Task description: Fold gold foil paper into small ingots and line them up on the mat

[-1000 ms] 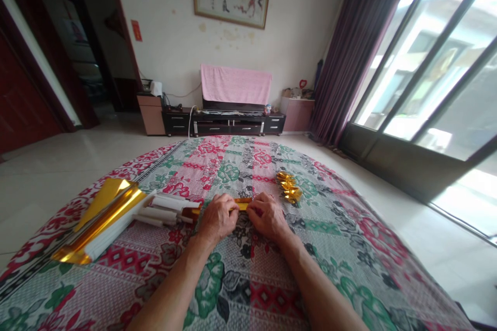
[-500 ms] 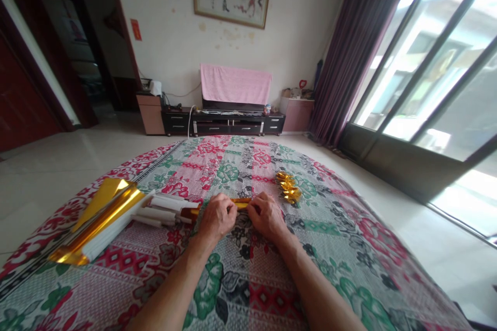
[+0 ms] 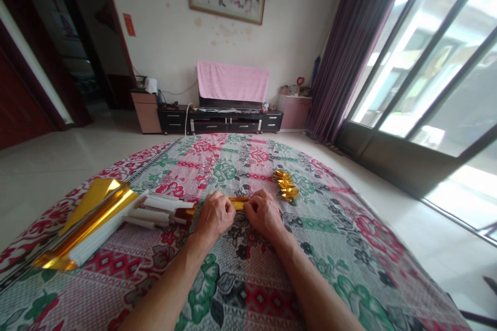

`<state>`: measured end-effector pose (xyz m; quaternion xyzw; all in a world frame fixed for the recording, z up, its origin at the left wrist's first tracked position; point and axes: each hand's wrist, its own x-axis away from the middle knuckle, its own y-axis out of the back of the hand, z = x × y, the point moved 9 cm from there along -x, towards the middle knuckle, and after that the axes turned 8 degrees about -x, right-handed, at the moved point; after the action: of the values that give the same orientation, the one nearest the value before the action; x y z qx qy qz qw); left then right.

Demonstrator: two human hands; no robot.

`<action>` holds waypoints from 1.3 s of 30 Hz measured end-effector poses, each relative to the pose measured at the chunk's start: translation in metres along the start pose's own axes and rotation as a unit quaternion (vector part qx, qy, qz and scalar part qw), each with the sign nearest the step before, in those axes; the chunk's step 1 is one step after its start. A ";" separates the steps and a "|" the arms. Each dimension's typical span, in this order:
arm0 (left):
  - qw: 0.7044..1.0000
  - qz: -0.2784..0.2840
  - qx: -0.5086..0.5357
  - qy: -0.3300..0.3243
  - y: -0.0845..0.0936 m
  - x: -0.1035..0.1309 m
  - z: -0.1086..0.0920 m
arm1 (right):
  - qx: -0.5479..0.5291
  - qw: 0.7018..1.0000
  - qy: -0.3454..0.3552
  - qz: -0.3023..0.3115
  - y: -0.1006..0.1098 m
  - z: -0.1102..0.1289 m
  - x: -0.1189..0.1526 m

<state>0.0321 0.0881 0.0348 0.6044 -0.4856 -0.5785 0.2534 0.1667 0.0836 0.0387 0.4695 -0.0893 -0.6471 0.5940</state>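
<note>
Both hands pinch a narrow strip of gold foil paper (image 3: 238,204) just above the flowered cloth. My left hand (image 3: 215,215) is closed on its left part, with fingers curled in. On the right part, my right hand (image 3: 264,213) is closed too, thumb against fingers. Left of my left hand lie several white paper rolls (image 3: 155,210), some with a gold-brown end close to my wrist. Beyond my right hand rests a small row of folded gold foil pieces (image 3: 286,185). The fingertips hide how the strip is folded.
A stack of gold foil sheets and white paper (image 3: 91,227) lies at the left of the flowered tablecloth (image 3: 233,295). Across the floor stand a low black cabinet (image 3: 227,124) and a screen under a pink towel (image 3: 233,80). A glass door (image 3: 419,77) is at the right.
The view has shifted slightly, so the scene sits a little further left. Both hands keep their hold on the gold strip, with hardly any movement.
</note>
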 end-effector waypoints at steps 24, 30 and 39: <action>0.999 0.038 -0.010 0.023 -0.002 -0.004 0.009 | -0.013 1.000 -0.008 0.001 -0.002 -0.004 -0.001; 0.998 0.055 -0.001 0.027 -0.009 -0.005 0.016 | -0.014 1.000 -0.004 -0.004 -0.002 -0.005 -0.001; 0.998 0.053 -0.005 0.022 -0.007 -0.004 0.015 | -0.013 1.000 -0.010 -0.003 -0.002 -0.006 0.000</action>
<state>0.0208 0.0984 0.0273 0.5891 -0.5084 -0.5534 0.2970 0.1694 0.0868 0.0345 0.4557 -0.0856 -0.6546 0.5971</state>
